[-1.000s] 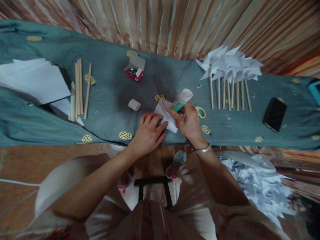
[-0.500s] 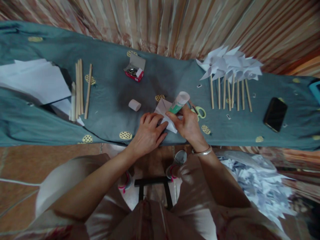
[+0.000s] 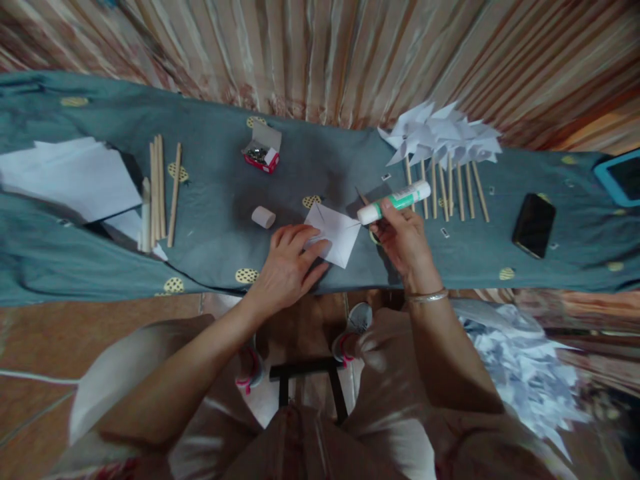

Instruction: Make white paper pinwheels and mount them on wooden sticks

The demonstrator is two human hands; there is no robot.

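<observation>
A square white paper (image 3: 341, 235) with cut lines lies on the green cloth in front of me. My left hand (image 3: 287, 263) rests on its left part, fingers spread. My right hand (image 3: 404, 241) is closed around a green and white glue stick (image 3: 403, 200), held just right of the paper's right corner. The stick lies nearly level, its white end towards the paper. A white cap (image 3: 263, 217) is left of the paper, near my left fingers. Scissors (image 3: 374, 237) are partly hidden by my right hand.
A red box of metal pieces (image 3: 261, 159) stands behind the cap. Wooden sticks (image 3: 161, 190) and white sheets (image 3: 70, 173) lie at the left. Paper pinwheels (image 3: 445, 137) on sticks, a black phone (image 3: 534, 225) and a blue-edged device (image 3: 620, 179) are at the right.
My right hand has moved right, lifting the glue stick off the paper and tipping it nearly level. The paper's right part now lies in view. My left hand stays on the paper.
</observation>
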